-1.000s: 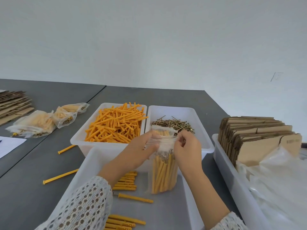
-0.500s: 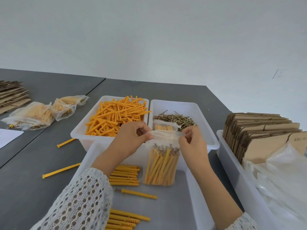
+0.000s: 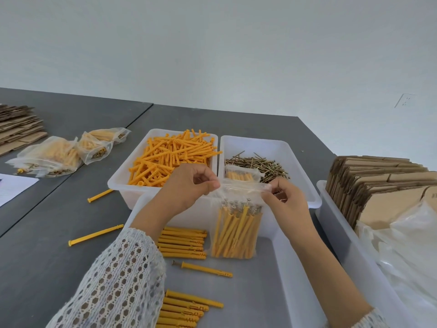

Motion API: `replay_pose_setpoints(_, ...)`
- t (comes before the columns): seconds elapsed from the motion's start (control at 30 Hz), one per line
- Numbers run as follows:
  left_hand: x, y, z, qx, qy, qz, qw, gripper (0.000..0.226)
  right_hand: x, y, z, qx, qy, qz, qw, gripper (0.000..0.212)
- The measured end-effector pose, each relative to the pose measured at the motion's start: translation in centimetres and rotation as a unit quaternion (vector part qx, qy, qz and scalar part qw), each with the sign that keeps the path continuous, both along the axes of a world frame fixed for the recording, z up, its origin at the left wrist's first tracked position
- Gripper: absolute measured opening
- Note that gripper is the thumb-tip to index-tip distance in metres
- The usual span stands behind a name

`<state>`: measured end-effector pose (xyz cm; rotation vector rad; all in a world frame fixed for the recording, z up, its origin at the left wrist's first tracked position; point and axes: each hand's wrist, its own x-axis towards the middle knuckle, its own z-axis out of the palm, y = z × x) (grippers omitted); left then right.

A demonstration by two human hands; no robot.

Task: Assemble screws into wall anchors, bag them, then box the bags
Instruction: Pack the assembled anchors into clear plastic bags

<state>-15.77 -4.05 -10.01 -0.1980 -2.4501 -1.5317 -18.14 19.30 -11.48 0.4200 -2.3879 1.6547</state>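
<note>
Clear bag (image 3: 236,223) held upright over near tray (image 3: 279,261), packed with yellow anchors, screw heads uppermost. Left hand (image 3: 189,185) pinching bag's top strip at its left end, fingers curled; right hand (image 3: 286,200) pinching same strip at its right end, thumb and forefinger closed on plastic. Strip stretched flat between both hands.

Relative to bag:
- Just left, on tray floor: row of assembled anchors (image 3: 182,242), lying side by side.
- Below: single anchor with screw (image 3: 203,269); further below, second row (image 3: 186,306) at frame's lower edge.
- Behind and left: anchor bin (image 3: 118,183), heaped with loose yellow anchors (image 3: 170,157).
- Directly behind: screw bin (image 3: 293,147), holding loose screws (image 3: 260,162) and a small filled bag (image 3: 241,174) lying on them.
- Right: long tray (image 3: 335,218) with flat cardboard (image 3: 378,181) standing on edge and clear plastic bags (image 3: 406,247) in front.
- Far left, on grey table (image 3: 42,245): pile of filled bags (image 3: 63,152); beyond it, flat cardboard stack (image 3: 16,124); white sheet (image 3: 14,188) at frame edge.
- Left, on table between pile and near tray: two loose anchors (image 3: 95,235), well apart.

White knit sleeve (image 3: 118,280) on left arm.
</note>
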Motion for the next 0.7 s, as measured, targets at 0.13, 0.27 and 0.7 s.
replay_pose_setpoints(0.13,-0.2,-0.29,-0.24,-0.006,-0.021,-0.008,1.0,0.014,-0.11,0.29,-0.08,-0.021,-0.015,0.018,1.0,0.018)
replay_pose_setpoints(0.27,-0.17,-0.46,-0.28,-0.043,-0.035,-0.01,0.998,0.016,-0.12,0.34,-0.01,-0.03,-0.019,0.035,0.999,0.015)
replay_pose_setpoints(0.7,0.41,0.03,0.1,-0.027,-0.029,-0.026,0.999,0.006,-0.22,0.54,-0.24,-0.066,-0.054,-0.009,0.996,0.013)
